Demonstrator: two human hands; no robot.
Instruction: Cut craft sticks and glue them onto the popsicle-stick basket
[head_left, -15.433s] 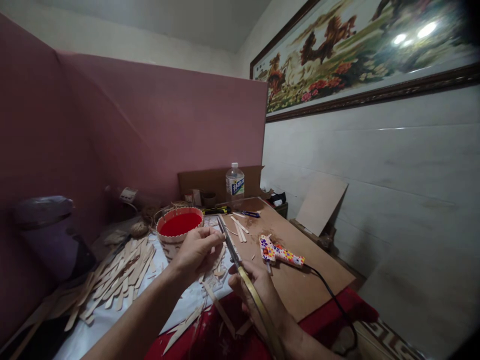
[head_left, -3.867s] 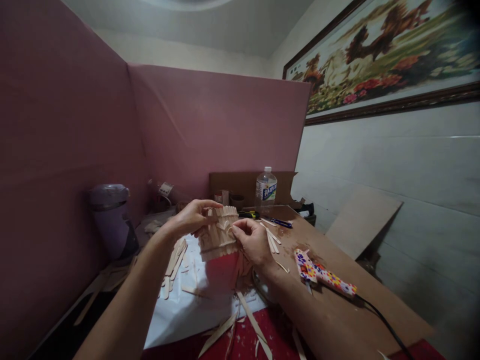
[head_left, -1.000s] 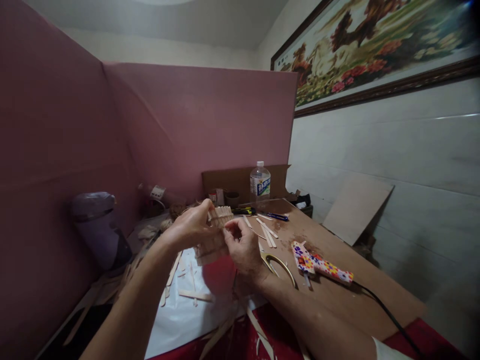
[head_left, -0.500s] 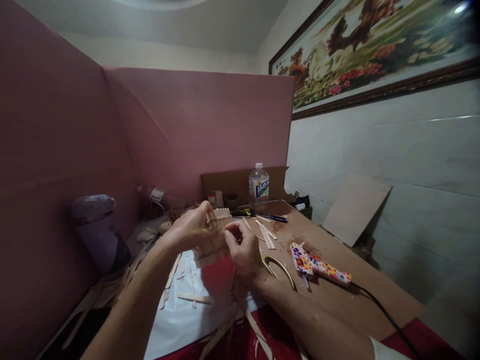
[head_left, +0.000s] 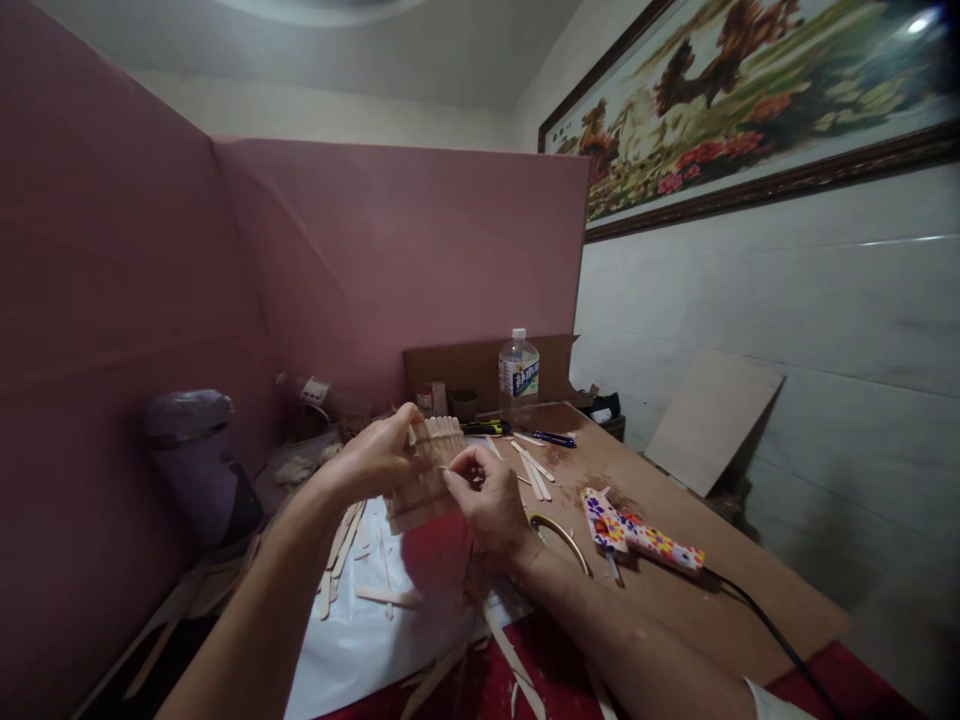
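Observation:
My left hand [head_left: 375, 462] grips a small basket [head_left: 429, 474] walled with upright popsicle sticks, tipped on its side above the white sheet [head_left: 360, 630]. The basket's red base faces me at the bottom. My right hand [head_left: 486, 500] is closed in a pinch against the basket's stick wall; what its fingertips pinch is too small to make out. Loose popsicle sticks [head_left: 341, 545] lie under and left of the hands.
A flower-patterned glue gun [head_left: 637, 535] with a black cord lies on the brown board [head_left: 675, 580] to the right, scissors with gold handles [head_left: 559, 532] beside my right wrist. A water bottle [head_left: 518, 372], pens and more sticks [head_left: 534, 468] sit farther back. A purple pot [head_left: 191, 450] stands at left.
Both hands stay on the basket. My right fingers have slid slightly down and left along the stick wall; the view has barely shifted.

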